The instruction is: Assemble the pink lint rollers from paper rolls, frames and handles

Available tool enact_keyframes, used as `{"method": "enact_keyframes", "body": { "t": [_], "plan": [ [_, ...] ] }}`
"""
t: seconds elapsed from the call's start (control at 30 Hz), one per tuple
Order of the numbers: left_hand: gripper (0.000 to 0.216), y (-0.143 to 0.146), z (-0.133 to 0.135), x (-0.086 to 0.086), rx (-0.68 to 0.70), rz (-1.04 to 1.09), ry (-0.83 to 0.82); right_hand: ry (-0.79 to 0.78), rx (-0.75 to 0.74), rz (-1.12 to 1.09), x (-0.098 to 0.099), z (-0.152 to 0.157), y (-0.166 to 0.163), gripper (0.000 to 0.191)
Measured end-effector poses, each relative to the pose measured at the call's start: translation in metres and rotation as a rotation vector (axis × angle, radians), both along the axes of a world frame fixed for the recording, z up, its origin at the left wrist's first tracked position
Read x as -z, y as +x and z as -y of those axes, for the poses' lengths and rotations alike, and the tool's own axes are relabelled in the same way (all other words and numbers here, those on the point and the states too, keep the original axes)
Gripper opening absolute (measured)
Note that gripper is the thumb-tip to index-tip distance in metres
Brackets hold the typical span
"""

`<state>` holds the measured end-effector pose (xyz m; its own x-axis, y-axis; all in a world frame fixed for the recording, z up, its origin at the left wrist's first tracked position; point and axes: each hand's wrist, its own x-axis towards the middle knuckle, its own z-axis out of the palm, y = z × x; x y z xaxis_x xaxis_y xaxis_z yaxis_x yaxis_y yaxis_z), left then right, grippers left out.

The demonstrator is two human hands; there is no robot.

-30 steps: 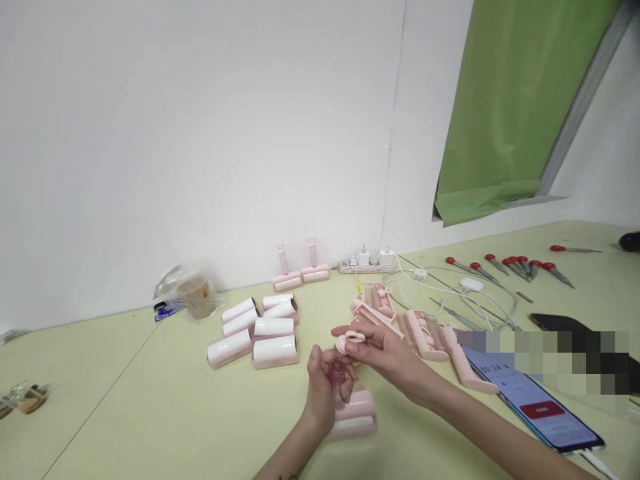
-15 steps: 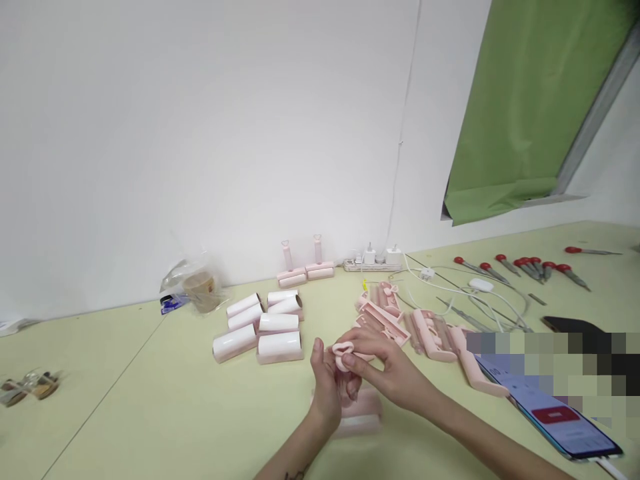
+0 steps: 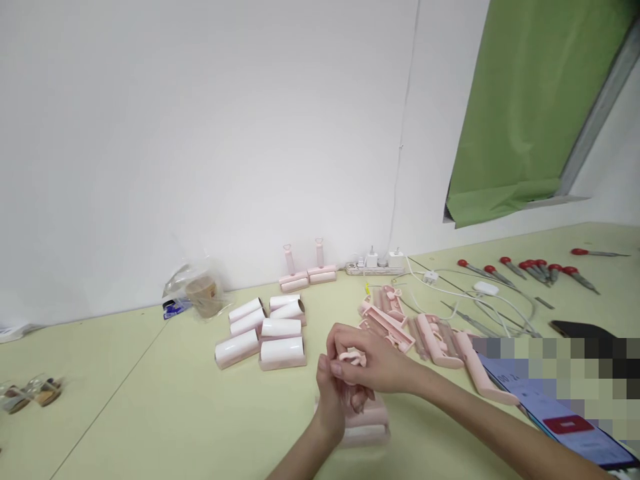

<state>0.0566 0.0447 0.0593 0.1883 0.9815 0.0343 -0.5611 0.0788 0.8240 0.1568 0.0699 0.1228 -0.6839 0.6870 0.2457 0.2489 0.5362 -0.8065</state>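
A pink lint roller [image 3: 367, 420] with a white sticky roll is held low in front of me, its handle pointing up. My left hand [image 3: 331, 403] is wrapped round that handle, whose shaft is mostly hidden by fingers. At the handle's top, my right hand [image 3: 367, 360] is closed on the pink heart-shaped loop end [image 3: 353, 359], thumb and fingers pressing it. Both hands touch each other there. Loose pink lint roller covers and handle parts [image 3: 385, 323] lie just beyond my right hand.
White sticky rolls [image 3: 281, 352] lie left of my hands. Two assembled lint rollers [image 3: 320, 270] stand by the wall beside a power strip [image 3: 375, 269]. Cables, several red-capped tools [image 3: 537, 267] and a phone [image 3: 565, 423] lie right. A bagged cup [image 3: 203, 293] sits left.
My right hand has curled over the loop end, with its fingers now bent and pressed against my left thumb. The view has shifted slightly.
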Motion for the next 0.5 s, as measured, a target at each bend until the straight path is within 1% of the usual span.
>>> {"method": "enact_keyframes", "body": {
  "t": [0.03,0.1,0.17,0.2,0.23,0.3,0.43,0.5],
  "plan": [
    [0.07,0.0,0.0,0.0,0.011,0.014,-0.006,-0.048,-0.006,0.017,-0.001,-0.001,-0.001,0.012],
    [0.07,0.0,-0.002,0.005,0.001,0.032,0.007,-0.208,-0.064,0.051,-0.001,-0.002,-0.003,0.009],
    [0.067,0.001,-0.005,0.014,-0.026,0.013,0.022,-0.365,-0.138,0.07,-0.001,-0.001,-0.003,0.022],
    [0.065,0.002,-0.006,0.019,-0.038,-0.006,0.023,-0.416,-0.159,0.073,-0.001,0.0,-0.003,0.028],
    [0.062,0.003,-0.008,0.024,-0.049,-0.026,0.018,-0.431,-0.169,0.073,-0.002,0.001,-0.004,0.032],
    [0.058,0.004,-0.009,0.03,-0.071,-0.052,-0.004,-0.376,-0.162,0.071,-0.005,0.003,-0.005,0.032],
    [0.05,0.005,-0.005,0.034,-0.159,-0.086,-0.084,-0.146,-0.137,0.082,-0.009,0.005,-0.007,0.037],
    [0.048,0.005,-0.003,0.034,-0.195,-0.097,-0.113,-0.123,-0.151,0.097,-0.008,0.004,-0.008,0.039]
  ]
}}
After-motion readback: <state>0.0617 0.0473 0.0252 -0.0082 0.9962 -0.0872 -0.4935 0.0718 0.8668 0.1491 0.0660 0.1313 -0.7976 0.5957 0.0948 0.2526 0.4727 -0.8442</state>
